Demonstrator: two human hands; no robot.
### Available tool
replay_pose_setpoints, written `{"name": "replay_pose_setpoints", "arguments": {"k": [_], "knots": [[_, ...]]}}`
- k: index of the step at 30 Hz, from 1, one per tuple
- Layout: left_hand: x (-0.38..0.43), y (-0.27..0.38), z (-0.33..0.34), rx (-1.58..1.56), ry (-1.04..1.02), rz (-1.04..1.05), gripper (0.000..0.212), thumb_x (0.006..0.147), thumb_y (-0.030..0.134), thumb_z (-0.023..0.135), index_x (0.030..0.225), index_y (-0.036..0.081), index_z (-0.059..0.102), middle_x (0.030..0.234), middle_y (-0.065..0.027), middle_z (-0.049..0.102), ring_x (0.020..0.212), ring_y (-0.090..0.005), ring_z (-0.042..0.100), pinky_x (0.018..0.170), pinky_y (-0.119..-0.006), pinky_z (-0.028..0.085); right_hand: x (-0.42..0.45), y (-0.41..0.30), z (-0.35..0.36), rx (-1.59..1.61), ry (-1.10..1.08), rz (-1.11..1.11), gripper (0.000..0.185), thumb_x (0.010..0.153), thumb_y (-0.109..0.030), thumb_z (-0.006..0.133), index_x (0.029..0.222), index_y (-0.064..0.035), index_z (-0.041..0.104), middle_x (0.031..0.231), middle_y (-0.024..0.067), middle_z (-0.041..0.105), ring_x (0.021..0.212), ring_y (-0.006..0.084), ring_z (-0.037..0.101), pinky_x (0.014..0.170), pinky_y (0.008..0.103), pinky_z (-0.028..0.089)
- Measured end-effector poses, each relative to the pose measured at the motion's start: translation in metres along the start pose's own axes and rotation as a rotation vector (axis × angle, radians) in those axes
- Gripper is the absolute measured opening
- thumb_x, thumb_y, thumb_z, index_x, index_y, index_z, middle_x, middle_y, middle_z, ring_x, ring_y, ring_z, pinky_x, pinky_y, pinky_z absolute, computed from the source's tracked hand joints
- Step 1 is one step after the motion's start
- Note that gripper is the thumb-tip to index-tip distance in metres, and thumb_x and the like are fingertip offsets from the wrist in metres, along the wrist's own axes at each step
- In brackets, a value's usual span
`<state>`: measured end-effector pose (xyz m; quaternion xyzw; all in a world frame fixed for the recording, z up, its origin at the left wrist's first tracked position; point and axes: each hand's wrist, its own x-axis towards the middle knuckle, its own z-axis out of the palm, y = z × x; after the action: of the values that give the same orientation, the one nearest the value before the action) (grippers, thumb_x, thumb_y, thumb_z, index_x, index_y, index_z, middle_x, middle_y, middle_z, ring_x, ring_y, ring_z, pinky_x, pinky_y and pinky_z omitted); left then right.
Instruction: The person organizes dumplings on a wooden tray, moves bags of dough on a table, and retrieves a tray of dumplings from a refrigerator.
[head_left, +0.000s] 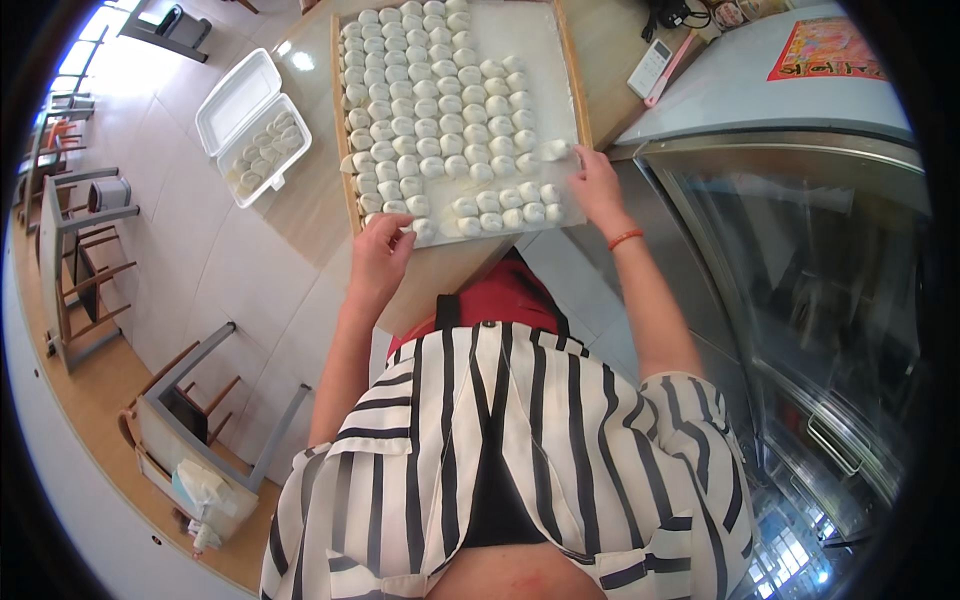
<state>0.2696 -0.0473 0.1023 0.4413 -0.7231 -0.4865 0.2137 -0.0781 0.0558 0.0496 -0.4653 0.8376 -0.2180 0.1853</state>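
Note:
Many white dumplings (426, 109) stand in close rows on a floured white board (517, 30) with wooden side rails (571, 75). My right hand (598, 187) is at the board's right side. Its fingertips meet the end of a slightly blurred dumpling (555, 150); whether they grip it is unclear. At the near left corner, my left hand (381, 251) has curled fingers, thumb apart, nothing visible between them. It partly covers the corner dumplings, beside one dumpling (423, 228). A separate two-row group of dumplings (510, 208) lies along the near edge.
Left of the board, an open white foam box (262, 146) holds several dumplings on the table (300, 217). A white remote control (649, 67) and a pink-handled tool (670, 69) lie to the right. A glass-fronted cabinet (810, 285) stands close on my right. Chairs (94, 277) stand at left.

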Motion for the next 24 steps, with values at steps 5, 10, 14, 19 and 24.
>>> {"name": "replay_pose_setpoints", "arguments": {"k": [5, 10, 14, 19, 24], "knots": [[0.004, 0.015, 0.005, -0.006, 0.007, 0.036, 0.016, 0.079, -0.001, 0.064, 0.095, -0.002, 0.063, 0.086, -0.0085, 0.062, 0.066, -0.0145, 0.057, 0.062, -0.027, 0.047, 0.018, -0.024, 0.002, -0.066, -0.046, -0.049, 0.043, 0.075, -0.007, 0.064, 0.117, -0.0134, 0.058, 0.116, 0.0118, 0.053, 0.105, 0.0312, 0.055, 0.091, 0.0403, 0.045], [-0.001, 0.013, 0.005, 0.032, -0.034, 0.01, 0.017, 0.079, 0.0, 0.063, 0.096, -0.001, 0.062, 0.088, -0.0106, 0.062, 0.068, -0.0198, 0.059, 0.062, -0.03, 0.049, 0.023, -0.028, 0.006, -0.121, -0.14, -0.02, 0.038, 0.075, -0.008, 0.065, 0.112, -0.0144, 0.061, 0.107, 0.0125, 0.054, 0.099, 0.0311, 0.057, 0.087, 0.0397, 0.047], [-0.002, 0.006, 0.007, 0.019, -0.037, 0.009, 0.016, 0.08, 0.0, 0.063, 0.096, -0.001, 0.062, 0.087, -0.0106, 0.062, 0.068, -0.0204, 0.06, 0.063, -0.031, 0.049, 0.022, -0.027, 0.008, -0.085, -0.107, -0.087, 0.035, 0.074, -0.01, 0.066, 0.108, -0.0147, 0.062, 0.102, 0.0125, 0.055, 0.096, 0.0306, 0.058, 0.084, 0.039, 0.048], [0.005, 0.011, 0.007, 0.031, -0.041, 0.014, 0.017, 0.08, 0.001, 0.063, 0.096, -0.001, 0.062, 0.086, -0.0109, 0.061, 0.067, -0.0206, 0.06, 0.062, -0.031, 0.048, 0.029, -0.028, 0.008, -0.077, -0.096, -0.035, 0.032, 0.074, -0.01, 0.067, 0.106, -0.0131, 0.062, 0.102, 0.0118, 0.055, 0.096, 0.0299, 0.058, 0.083, 0.0391, 0.048], [0.006, 0.011, 0.007, 0.062, -0.066, 0.002, 0.017, 0.08, 0.001, 0.063, 0.097, -0.001, 0.062, 0.086, -0.0111, 0.061, 0.069, -0.0206, 0.06, 0.063, -0.031, 0.048, 0.04, -0.025, 0.006, -0.093, -0.051, 0.015, 0.031, 0.074, -0.009, 0.067, 0.104, -0.0131, 0.061, 0.102, 0.0117, 0.055, 0.096, 0.0309, 0.058, 0.084, 0.0396, 0.048]]}}
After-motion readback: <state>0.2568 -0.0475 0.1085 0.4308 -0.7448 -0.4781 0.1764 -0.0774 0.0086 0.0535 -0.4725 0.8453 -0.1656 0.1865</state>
